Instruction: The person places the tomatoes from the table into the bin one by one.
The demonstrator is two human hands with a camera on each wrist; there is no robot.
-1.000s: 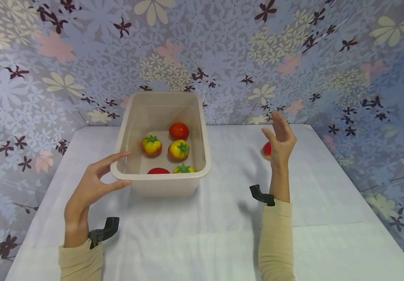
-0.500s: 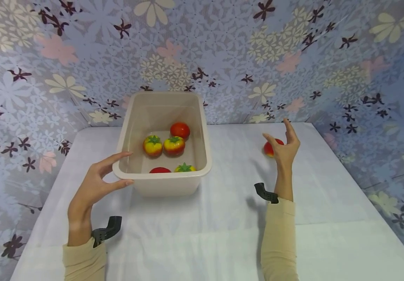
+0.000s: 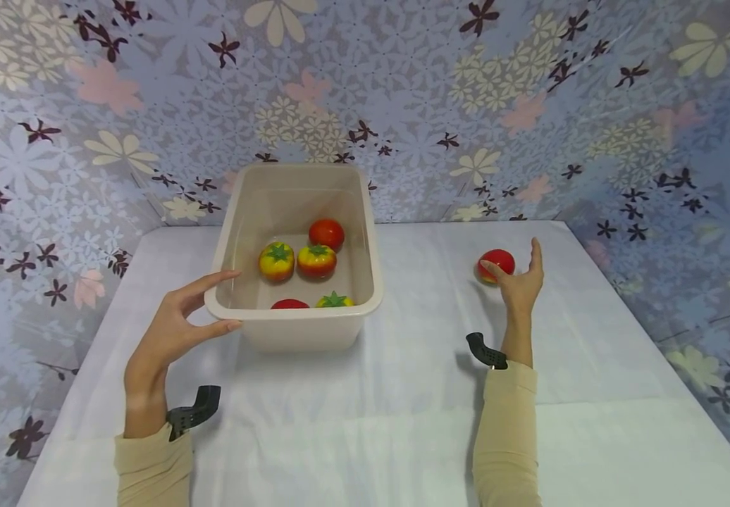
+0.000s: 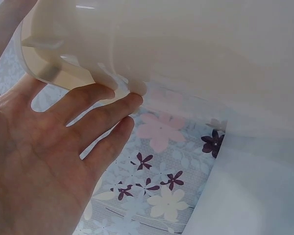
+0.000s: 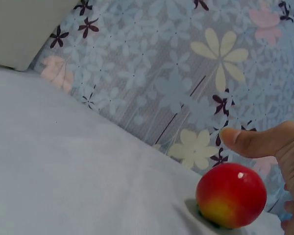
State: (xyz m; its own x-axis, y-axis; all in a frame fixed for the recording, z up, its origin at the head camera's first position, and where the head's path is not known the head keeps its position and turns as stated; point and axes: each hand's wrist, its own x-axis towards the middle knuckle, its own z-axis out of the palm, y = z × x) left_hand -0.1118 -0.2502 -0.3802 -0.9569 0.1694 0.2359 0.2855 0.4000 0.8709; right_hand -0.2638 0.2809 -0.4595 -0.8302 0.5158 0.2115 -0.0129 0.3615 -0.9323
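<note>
My left hand (image 3: 167,329) holds the near left corner of a beige plastic bin (image 3: 301,334). In the left wrist view, several fingertips (image 4: 130,102) lie against the bin's outer wall. Inside the bin are several toy tomatoes, among them a red one (image 3: 326,234) and a yellow-red one with a green calyx (image 3: 276,261). To the right, a single red toy tomato (image 3: 500,260) lies on the white cloth. My right hand (image 3: 521,290) is spread around its near right side, thumb (image 5: 250,142) raised above it in the right wrist view. Whether the other fingers touch it is hidden.
White cloth (image 3: 403,394) covers the table. Flower-patterned fabric (image 3: 403,105) rises behind the table and along both sides. The bin stands left of centre near the back edge. Each wrist carries a black mount (image 3: 485,351).
My right hand has come down and a little to the right, around the lone tomato, with thumb and fingers spread wider. One yellow-red tomato in the bin has rolled slightly left. The left hand stays at the bin.
</note>
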